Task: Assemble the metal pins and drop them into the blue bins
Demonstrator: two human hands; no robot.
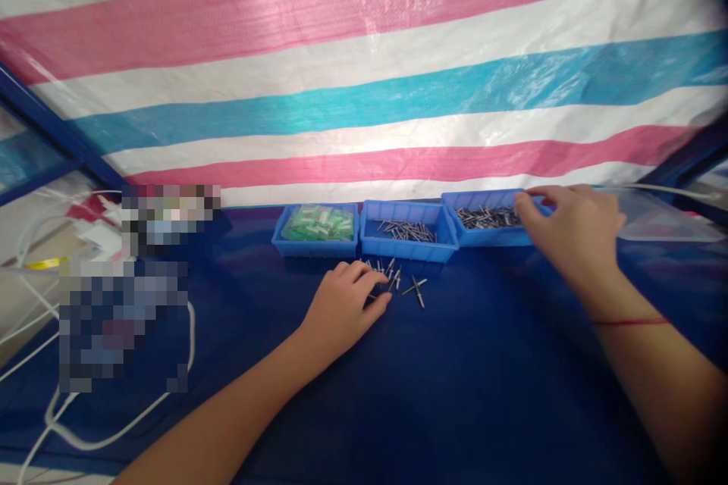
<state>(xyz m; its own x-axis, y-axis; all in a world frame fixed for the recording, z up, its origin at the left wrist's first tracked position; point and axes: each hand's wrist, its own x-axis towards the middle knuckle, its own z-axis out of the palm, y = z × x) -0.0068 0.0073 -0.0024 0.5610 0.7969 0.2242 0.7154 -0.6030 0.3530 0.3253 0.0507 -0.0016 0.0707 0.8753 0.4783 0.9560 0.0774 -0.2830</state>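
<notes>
Blind rivets lie in a loose pile on the dark blue tabletop, two of them crossed a little to the right. My left hand rests beside this pile, thumb and forefinger apart, with part of the rivets hidden behind its fingers. Over the right end of the right-hand blue bin is my right hand, its thumb and forefinger brought together in a pinch. Whatever those fingertips hold is too small to make out. Many rivets fill that bin, and the middle blue bin has a smaller heap.
Green-and-white pieces in clear plastic fill the left blue bin. A translucent plastic tray stands at the far right. White cables loop over the left side. A striped plastic sheet hangs behind the bins.
</notes>
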